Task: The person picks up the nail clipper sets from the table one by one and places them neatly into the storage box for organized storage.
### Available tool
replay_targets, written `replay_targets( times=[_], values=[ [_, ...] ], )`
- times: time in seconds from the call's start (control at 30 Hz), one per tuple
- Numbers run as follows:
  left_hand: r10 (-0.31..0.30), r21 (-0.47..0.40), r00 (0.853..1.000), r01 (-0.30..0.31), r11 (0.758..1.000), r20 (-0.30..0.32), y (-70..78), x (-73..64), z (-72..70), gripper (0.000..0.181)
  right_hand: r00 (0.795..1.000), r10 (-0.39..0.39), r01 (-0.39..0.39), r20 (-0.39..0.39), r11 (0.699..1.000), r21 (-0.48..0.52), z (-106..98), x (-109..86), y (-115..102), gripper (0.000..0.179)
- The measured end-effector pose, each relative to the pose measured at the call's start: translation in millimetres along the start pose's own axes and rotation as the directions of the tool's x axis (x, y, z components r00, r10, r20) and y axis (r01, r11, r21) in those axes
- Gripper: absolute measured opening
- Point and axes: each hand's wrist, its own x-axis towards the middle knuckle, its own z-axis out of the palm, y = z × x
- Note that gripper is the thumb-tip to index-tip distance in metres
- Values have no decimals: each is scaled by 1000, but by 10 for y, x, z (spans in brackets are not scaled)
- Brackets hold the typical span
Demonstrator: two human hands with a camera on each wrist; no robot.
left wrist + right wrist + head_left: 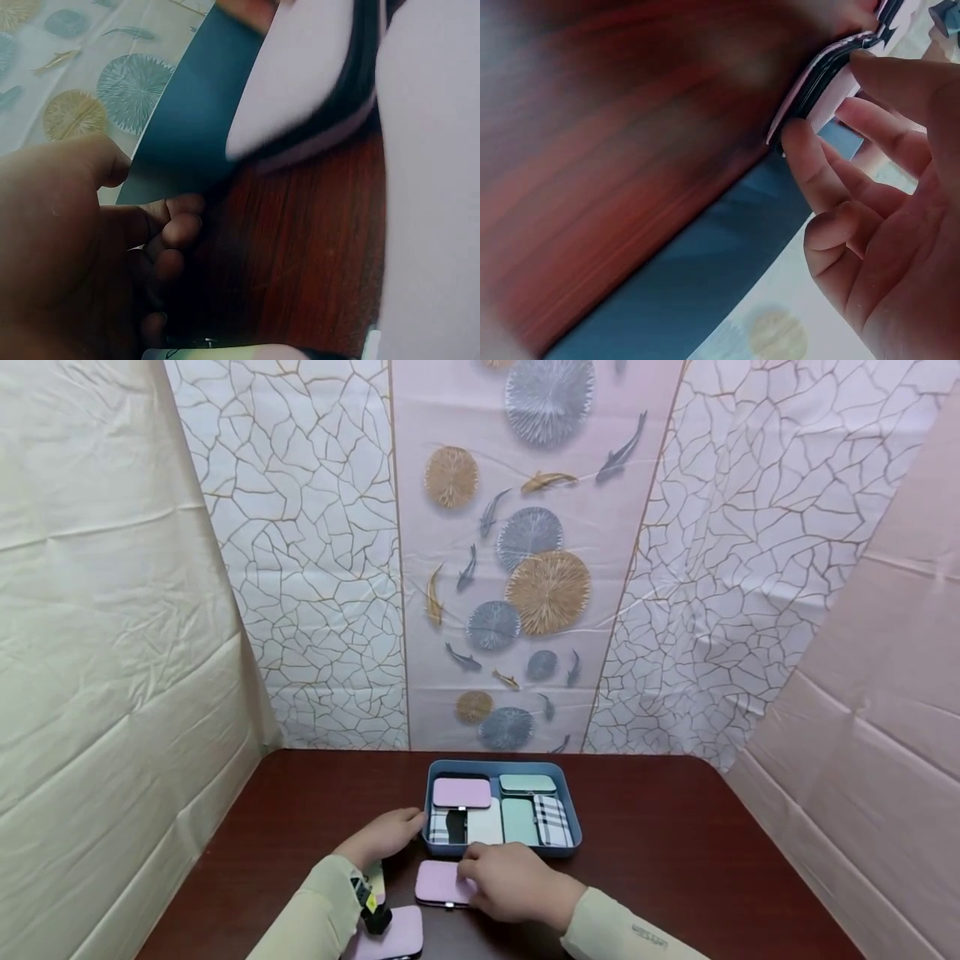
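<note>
1. Directly in front of the tray (495, 767), the right hand (517, 883) grips the held pink case (438, 882) by its right end, thumb and fingers bent around the edges.
2. Position of the held pink case: outside the tray, near its front wall, clasp side toward the person. Contact with the table (660, 852) cannot be confirmed.
3. Beside the tray's left wall, the left hand (388, 837) has its fingers loosely bent. They grasp no case; whether they press on the wall cannot be told.
4. Tray contents, back: second pink case (462, 792) at left, flat green case (528, 783) at right. Front, left to right: partly covered plaid case (438, 828), white case (484, 822), lengthwise green case (520, 822), right-hand plaid case (552, 822).
5. Status: the work appears well advanced, with six cases visible inside.
6. Outstanding, judged by layout: the held pink case; a third pink case (402, 929) on the table, partly covered by the wrist camera (377, 918); and possibly a yellowish item (378, 883), mostly hidden by the left forearm.
</note>
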Motion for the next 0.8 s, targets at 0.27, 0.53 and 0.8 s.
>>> replay_targets(
  times=[0.27,0.53,0.8],
  values=[
    [13,23,1000,-12,1000,-15,5,14,21,63,996,85,-85,-9,996,37,-8,-484,203,20],
    [16,26,1000,-15,1000,-18,27,-17,-8,62,992,118,-123,-43,982,-140,-58,-777,70,19],
    [53,48,999,-53,997,1,-17,-1,35,68,994,39,-65,103,962,264,-26,-859,-115,11]
  ],
)
